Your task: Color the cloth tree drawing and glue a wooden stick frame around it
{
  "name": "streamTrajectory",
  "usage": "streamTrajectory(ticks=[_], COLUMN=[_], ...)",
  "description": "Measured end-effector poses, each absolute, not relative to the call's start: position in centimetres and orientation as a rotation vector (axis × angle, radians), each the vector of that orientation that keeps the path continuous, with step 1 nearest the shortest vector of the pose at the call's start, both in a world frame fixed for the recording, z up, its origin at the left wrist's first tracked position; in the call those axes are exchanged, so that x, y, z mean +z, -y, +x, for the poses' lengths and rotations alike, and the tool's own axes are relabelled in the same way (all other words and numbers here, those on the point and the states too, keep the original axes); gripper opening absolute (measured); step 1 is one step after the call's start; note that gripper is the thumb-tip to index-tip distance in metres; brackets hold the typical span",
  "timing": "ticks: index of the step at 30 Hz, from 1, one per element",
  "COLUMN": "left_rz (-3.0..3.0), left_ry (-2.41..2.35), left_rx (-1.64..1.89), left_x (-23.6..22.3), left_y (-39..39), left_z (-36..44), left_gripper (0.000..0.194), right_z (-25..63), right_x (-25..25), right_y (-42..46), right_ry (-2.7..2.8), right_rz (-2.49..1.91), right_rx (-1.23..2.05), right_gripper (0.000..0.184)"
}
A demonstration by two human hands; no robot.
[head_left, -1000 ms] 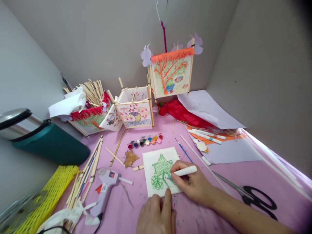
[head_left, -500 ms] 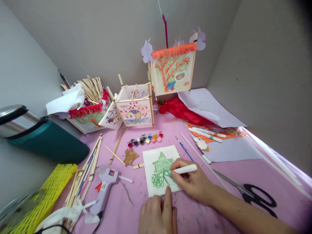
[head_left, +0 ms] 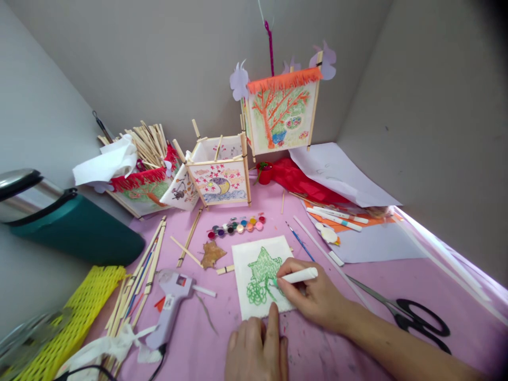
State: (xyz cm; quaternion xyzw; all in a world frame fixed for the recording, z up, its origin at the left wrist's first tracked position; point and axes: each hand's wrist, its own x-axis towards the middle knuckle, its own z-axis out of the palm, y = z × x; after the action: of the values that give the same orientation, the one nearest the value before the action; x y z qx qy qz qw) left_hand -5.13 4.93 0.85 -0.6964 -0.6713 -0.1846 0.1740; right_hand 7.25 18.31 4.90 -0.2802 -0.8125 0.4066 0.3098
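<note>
A square white sheet (head_left: 242, 259), perhaps cloth or paper, lies on the pink table with a green leaf drawing and round green scribbles on it. My right hand (head_left: 311, 293) pinches a white felt-tip marker (head_left: 300, 275), its green tip down on the drawing near the sheet's middle right. Flat at the sheet's lower edge, my left hand (head_left: 256, 349) presses with its index finger stretched out; it holds nothing. Just left of the sheet is a dry brown leaf (head_left: 212, 255), and a thin wooden stick (head_left: 225, 270) pokes out from under the sheet.
Left: a lilac glue gun (head_left: 173, 301), bundled sticks (head_left: 153, 264) and a green bottle (head_left: 79, 227). Behind: paint pots (head_left: 240, 228) and decorated lanterns (head_left: 220, 182), one hanging (head_left: 283, 114). Right: a blue paintbrush (head_left: 300, 242), black-handled scissors (head_left: 416, 317) and several markers (head_left: 337, 218).
The marker in my right hand has tilted or shifted very slightly left. My left hand stays at the sheet's lower edge, and the drawing looks the same.
</note>
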Motion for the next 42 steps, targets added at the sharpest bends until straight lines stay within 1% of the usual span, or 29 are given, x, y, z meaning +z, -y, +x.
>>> streamTrajectory(ticks=[6, 11, 20, 26, 31, 34, 42], left_rz=[-1.981, -1.977, -1.971, -1.980, -1.998, -2.000, -1.975], left_ry=[1.916, 1.920, 1.917, 1.908, 1.900, 1.885, 1.856], left_rx=[-0.552, -0.563, -0.574, -0.600, -0.624, -0.634, -0.777], left_x=[0.73, 0.60, 0.61, 0.62, 0.66, 0.76, 0.89], left_y=[-4.88, -4.87, -4.86, -4.84, -4.76, -4.70, -4.53], left_z=[-5.06, -5.01, -5.04, -5.07, -5.20, -5.28, -5.43], left_gripper=[0.033, 0.033, 0.033, 0.032, 0.032, 0.031, 0.029], right_z=[7.42, 7.49, 7.43, 7.64, 7.65, 7.61, 7.74], right_x=[4.88, 5.11, 5.19, 5.21, 5.30, 5.22, 4.98], right_y=[-18.20, -18.33, -18.35, -18.23, -18.31, -18.37, -18.28], right_ry=[2.090, 2.170, 2.177, 2.106, 2.196, 2.209, 2.158], right_rz=[-0.801, -0.733, -0.734, -0.769, -0.702, -0.726, -0.720], right_rx=[1.142, 1.086, 1.057, 1.149, 1.078, 1.099, 1.068], right_gripper=[0.008, 0.007, 0.009, 0.008, 0.007, 0.007, 0.008])
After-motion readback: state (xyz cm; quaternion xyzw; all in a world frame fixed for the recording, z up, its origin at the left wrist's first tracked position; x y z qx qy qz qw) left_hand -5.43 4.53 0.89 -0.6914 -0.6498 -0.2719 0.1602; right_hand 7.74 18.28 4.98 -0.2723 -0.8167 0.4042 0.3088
